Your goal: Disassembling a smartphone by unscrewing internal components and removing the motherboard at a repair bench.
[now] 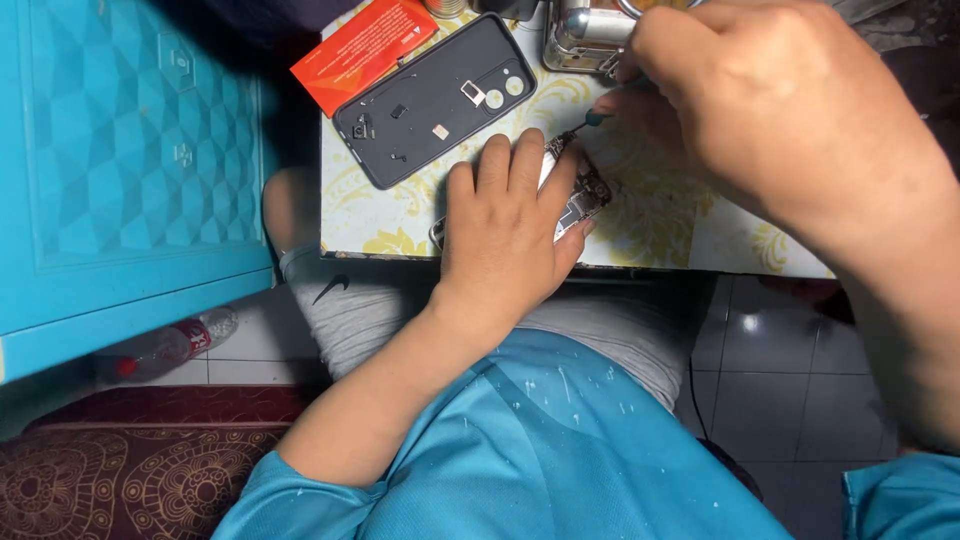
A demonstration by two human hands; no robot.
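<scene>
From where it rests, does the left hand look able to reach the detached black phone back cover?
Probably yes: the left hand lies flat on the opened phone, the black phone back cover lies just beyond its fingertips, and nothing stands between them.

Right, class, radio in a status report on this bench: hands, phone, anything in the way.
Left hand flat on opened phone. Right hand holds thin tool, tip at phone. Back cover lies apart, clear.

Light: bright on the table (660, 225), dim beneath it.
Glare: spot on floor tile (750, 322).
Blur: right hand (770, 110) slightly softened.
</scene>
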